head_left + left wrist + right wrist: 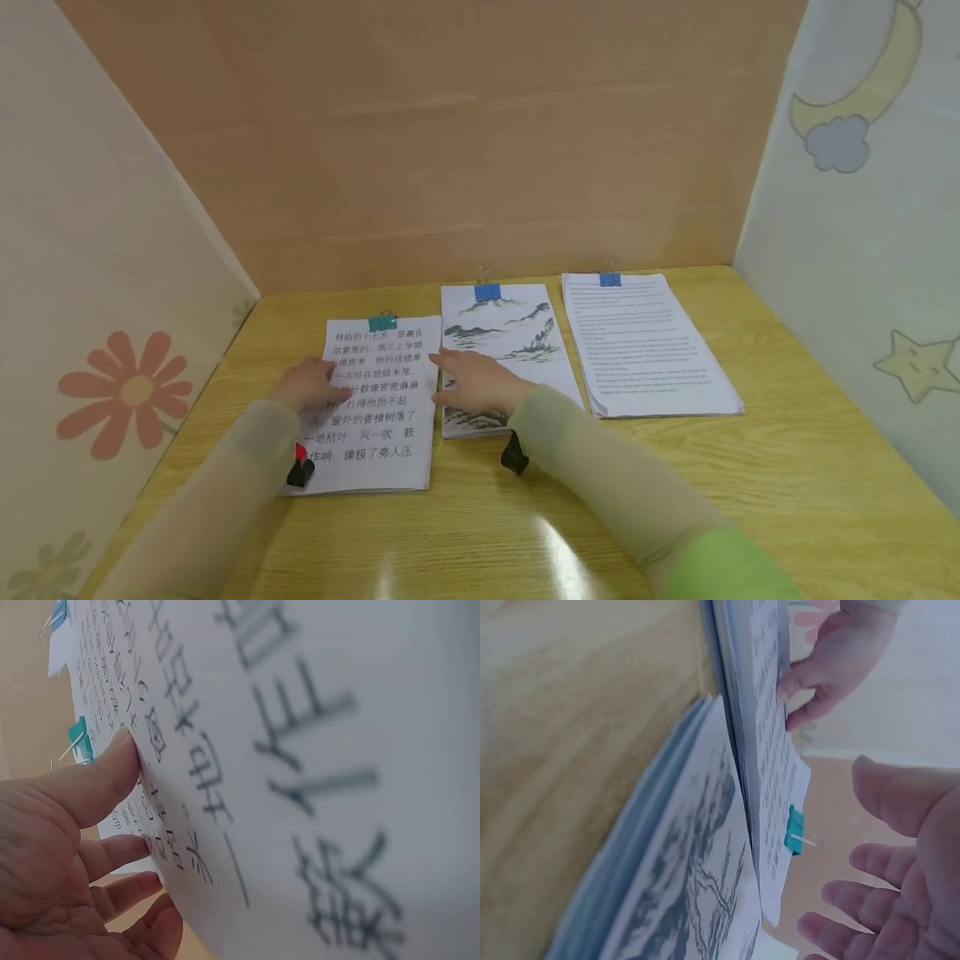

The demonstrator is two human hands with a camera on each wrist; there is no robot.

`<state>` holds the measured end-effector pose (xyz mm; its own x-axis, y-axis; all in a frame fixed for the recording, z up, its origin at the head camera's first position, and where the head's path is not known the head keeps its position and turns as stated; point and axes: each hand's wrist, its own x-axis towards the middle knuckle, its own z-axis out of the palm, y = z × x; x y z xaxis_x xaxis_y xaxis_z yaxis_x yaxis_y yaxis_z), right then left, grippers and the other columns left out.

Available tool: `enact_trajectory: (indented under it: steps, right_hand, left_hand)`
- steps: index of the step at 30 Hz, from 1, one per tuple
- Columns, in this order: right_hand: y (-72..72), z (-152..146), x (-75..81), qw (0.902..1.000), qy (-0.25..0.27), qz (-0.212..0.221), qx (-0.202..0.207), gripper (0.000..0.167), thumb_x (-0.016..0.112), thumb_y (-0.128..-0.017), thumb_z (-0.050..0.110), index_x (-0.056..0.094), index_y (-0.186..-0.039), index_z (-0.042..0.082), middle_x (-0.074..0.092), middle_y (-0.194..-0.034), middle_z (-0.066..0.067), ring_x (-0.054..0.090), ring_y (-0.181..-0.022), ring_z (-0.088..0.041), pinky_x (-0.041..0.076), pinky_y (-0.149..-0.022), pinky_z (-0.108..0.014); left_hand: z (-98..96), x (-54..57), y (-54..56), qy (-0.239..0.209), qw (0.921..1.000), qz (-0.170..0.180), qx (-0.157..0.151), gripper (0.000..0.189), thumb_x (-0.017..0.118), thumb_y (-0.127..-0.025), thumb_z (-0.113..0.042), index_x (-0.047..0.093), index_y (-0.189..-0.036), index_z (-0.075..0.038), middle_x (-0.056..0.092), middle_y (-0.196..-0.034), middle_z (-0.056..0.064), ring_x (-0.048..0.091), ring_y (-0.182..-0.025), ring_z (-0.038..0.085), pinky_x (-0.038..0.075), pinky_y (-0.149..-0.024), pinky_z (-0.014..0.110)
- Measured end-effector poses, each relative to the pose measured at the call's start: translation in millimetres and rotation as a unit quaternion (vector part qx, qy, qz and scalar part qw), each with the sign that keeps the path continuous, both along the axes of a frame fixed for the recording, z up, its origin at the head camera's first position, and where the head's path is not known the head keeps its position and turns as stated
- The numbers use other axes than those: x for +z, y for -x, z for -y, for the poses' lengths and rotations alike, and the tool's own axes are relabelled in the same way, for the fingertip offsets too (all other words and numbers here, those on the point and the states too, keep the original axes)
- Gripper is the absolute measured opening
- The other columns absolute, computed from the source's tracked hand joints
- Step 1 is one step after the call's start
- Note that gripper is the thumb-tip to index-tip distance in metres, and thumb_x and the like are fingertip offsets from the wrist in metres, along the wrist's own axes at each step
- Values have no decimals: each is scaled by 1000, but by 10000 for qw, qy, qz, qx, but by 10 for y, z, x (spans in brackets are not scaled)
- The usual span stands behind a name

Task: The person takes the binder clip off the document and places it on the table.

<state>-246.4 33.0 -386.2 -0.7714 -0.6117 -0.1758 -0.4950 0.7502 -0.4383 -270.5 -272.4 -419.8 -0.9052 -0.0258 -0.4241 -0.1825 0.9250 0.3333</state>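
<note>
On the left lies a stack of paper with large Chinese print (pixel 375 471), held at its top by a teal binder clip (pixel 382 322). My left hand (pixel 309 385) is at its left edge, thumb over the top sheet and fingers loosely bent beside the edge in the left wrist view. My right hand (pixel 476 383) reaches over the left part of a stack with an ink landscape (pixel 528 321), fingers spread toward the printed stack's right edge. Nothing is between the fingers of the right hand (pixel 900 877) in the right wrist view.
A stack of finely printed sheets (pixel 645 350) lies at the right under a blue binder clip (pixel 610 279). Another blue binder clip (pixel 487 292) tops the landscape stack. A brown back panel (pixel 480 150) and patterned side walls surround the wooden table (pixel 787 467).
</note>
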Motion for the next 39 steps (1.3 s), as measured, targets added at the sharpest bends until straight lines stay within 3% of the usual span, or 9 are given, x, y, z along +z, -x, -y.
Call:
enact_trajectory:
  steps: [8,12,17,22,27,35,39]
  right_hand:
    - [292,50,59,9943,414,704,-693,70,55,-97,41,24,-154,16,27,-156,-5,26,-142,-26,26,-113,-45]
    - [444,156,65,9920,335,914,-803,72,56,-96,40,21,-154,16,28,-156,-5,29,-141,-25,28,-112,-45]
    - [564,273,28,9913,175,998,-844,74,57,-96,41,19,-155,16,30,-155,-3,30,-140,-23,28,-112,-42]
    - [600,338,-26,9926,-197,784,-909,74,59,-94,42,23,-154,19,29,-156,-1,27,-142,-23,25,-113,-43]
    - [622,420,-136,9933,-845,256,-751,73,59,-93,45,26,-153,21,29,-156,0,26,-142,-26,23,-114,-43]
    - [613,567,-271,9874,-1497,-205,-465,75,63,-90,46,29,-152,23,32,-154,-2,27,-141,-27,21,-114,-45]
    - [599,618,-288,9857,-1573,-451,-397,73,65,-89,42,32,-151,22,34,-153,-4,29,-141,-27,20,-114,-47]
  left_hand:
    - [-52,2,-253,257,9996,-143,-47,91,73,-81,-50,37,-143,7,32,-139,32,40,-116,48,33,-100,62]
    - [-28,-55,-341,496,9983,-205,-215,90,75,-79,-49,41,-138,10,43,-129,31,48,-103,41,41,-93,57]
    - [-32,-15,-470,835,9953,-147,-475,84,76,-78,-48,48,-130,12,51,-112,26,51,-91,35,46,-82,51]
    - [-101,92,-580,1239,9884,-119,-871,70,76,-76,-50,58,-115,6,55,-90,14,52,-77,29,46,-69,47]
    - [-223,203,-721,1563,9802,-223,-1199,58,76,-76,-49,65,-103,1,55,-77,8,52,-68,25,43,-67,43]
    - [-353,298,-842,1871,9727,-180,-1359,47,77,-77,-44,67,-94,-1,56,-71,5,51,-67,22,41,-80,51]
    - [-381,326,-858,1952,9698,-141,-1454,39,76,-79,-41,68,-86,-4,55,-69,4,51,-66,21,42,-76,46]
